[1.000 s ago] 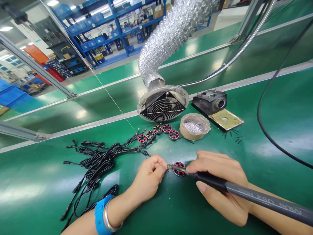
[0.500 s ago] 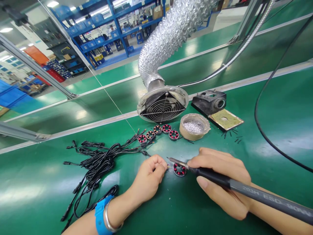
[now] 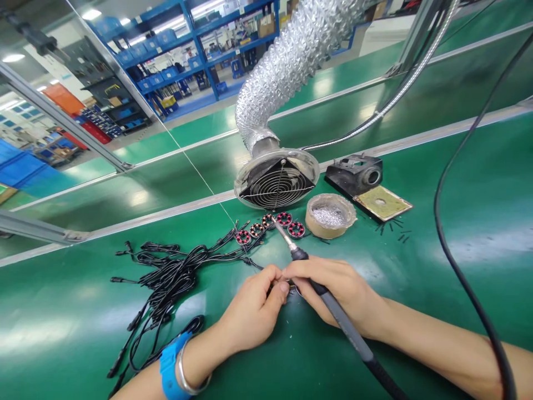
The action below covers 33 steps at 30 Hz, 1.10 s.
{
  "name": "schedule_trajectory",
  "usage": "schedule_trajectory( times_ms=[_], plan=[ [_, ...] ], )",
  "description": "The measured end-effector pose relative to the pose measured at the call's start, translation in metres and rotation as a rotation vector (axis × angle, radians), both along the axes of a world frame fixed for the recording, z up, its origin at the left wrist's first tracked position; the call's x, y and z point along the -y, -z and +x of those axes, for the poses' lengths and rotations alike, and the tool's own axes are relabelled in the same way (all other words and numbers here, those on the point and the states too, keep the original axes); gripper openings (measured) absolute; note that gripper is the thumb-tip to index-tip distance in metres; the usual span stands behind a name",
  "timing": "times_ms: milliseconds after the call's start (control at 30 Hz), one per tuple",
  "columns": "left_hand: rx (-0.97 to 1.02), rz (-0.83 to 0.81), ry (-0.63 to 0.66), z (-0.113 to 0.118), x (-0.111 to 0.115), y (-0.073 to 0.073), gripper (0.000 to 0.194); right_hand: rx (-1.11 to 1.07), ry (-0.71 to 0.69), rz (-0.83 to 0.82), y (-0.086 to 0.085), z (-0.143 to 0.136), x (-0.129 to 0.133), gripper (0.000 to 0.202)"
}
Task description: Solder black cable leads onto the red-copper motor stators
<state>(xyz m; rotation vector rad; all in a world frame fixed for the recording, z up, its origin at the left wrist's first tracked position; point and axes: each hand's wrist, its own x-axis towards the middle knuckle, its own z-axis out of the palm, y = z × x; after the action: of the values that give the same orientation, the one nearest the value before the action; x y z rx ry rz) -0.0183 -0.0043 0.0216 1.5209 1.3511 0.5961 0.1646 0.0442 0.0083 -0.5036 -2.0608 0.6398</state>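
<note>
The right hand (image 3: pixel 345 291) has come in to touch the left hand (image 3: pixel 254 308), and the soldering iron (image 3: pixel 347 328) in its grip now points up at the row of small rings (image 3: pixel 284 219), not across at the left hand. The left hand stays closed, with finger and thumb pinching the end of a black cord (image 3: pixel 255 265). The near ring (image 3: pixel 298 291), in plain sight before, is now mostly hidden by the right hand on the green table (image 3: pixel 250 378).

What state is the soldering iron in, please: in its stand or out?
Out: the right hand grips the soldering iron, and the black stand sits apart, its round opening empty.
</note>
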Motion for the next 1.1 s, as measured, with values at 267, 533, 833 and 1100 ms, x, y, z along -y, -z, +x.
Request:
schedule_trajectory(
  times_ms=[267,533,833,1100],
  plan=[
    [0.245,-0.199,-0.080,0.003,-0.004,0.006,0.045,0.031,-0.020,-0.020,0.000,0.002,0.005,0.025],
    [0.303,-0.413,-0.177,0.009,-0.007,-0.001,0.041,-0.009,0.000,-0.048,0.000,0.003,0.005,0.025],
    [0.262,-0.328,-0.245,0.011,-0.004,0.005,0.032,0.113,0.019,-0.188,0.009,0.005,0.007,0.024],
    [0.212,-0.269,-0.230,0.013,-0.002,0.007,0.029,0.058,0.078,-0.175,0.009,0.003,0.007,0.027]
  ],
)
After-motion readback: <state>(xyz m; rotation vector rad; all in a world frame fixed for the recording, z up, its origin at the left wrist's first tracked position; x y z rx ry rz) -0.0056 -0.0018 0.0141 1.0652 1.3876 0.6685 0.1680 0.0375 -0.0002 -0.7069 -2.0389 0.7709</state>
